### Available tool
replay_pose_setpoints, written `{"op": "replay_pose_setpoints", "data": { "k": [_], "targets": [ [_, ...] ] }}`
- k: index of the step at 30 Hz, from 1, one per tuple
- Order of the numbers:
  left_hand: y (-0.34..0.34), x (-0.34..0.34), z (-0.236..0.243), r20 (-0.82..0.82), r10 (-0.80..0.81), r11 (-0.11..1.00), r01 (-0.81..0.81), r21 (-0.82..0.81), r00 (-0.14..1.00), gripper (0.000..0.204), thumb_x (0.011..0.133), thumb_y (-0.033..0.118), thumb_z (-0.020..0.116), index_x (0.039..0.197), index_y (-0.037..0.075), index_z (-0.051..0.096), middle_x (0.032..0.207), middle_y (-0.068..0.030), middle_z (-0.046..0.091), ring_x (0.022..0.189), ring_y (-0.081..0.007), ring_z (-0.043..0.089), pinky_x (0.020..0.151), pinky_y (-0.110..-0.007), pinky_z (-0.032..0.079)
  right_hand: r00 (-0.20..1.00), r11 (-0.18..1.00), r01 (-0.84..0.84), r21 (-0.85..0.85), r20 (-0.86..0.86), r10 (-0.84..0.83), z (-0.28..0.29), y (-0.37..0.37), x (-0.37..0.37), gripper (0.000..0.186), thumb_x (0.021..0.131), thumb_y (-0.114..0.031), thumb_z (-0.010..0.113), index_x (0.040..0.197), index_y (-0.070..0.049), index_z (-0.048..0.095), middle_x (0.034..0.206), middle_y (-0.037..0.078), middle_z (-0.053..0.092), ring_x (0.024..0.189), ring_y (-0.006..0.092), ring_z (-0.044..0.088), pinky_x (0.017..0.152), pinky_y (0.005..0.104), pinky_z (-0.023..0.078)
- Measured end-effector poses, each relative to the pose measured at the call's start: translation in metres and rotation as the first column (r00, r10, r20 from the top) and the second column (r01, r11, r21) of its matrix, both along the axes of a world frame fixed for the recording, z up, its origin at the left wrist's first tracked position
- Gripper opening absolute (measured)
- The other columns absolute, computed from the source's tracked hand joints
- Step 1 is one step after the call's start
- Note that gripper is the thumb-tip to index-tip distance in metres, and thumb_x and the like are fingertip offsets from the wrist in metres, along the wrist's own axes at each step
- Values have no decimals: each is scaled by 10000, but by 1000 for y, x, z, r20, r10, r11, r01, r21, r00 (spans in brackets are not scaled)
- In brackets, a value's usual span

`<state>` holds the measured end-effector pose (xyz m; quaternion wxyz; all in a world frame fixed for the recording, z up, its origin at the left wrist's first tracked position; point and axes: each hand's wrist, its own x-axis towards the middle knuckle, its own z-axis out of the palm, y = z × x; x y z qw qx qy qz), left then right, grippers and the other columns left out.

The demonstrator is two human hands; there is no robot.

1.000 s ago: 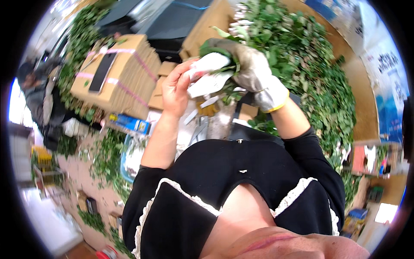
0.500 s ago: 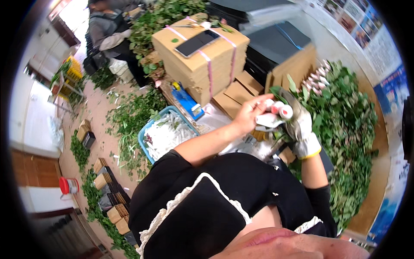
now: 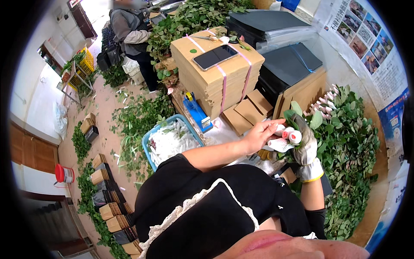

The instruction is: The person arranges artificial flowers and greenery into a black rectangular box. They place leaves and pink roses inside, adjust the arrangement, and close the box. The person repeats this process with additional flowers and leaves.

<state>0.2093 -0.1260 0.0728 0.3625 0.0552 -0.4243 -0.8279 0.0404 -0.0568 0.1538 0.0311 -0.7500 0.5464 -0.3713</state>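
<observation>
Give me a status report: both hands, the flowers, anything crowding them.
Gloved right hand holding white-sleeved flowers. Bare left hand at the bunch, grip unclear. Leafy stems piled close on the right.

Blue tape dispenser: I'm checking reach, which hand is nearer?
Left. The left hand is right of the dispenser; the right hand is farther right, at the white-wrapped bundle.

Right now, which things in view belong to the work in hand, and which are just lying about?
Seemingly part of the work:
sleeved flower buds, held in the gloved right hand, the bare left hand at them
leafy stems beside the right hand
blue basin of white pieces

Seemingly just lying about:
phone, on the cardboard stack
blue tape dispenser
red bucket, far left
</observation>
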Motion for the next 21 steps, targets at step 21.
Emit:
{"op": "replay_pose_setpoints", "data": {
  "k": [21],
  "targets": [
    [2,19,-12,279,295,824,-95,-559,914,399,1031,302,429,1264,21,592,1189,-117,648,1058,-175,615,935,-310,472,977,999,25,-47,-210,-34,-14,22,-10,531,727,-184,763,1217,-55,606,1109,143,670,1013,334,643,890,419,497]
  ]
}}
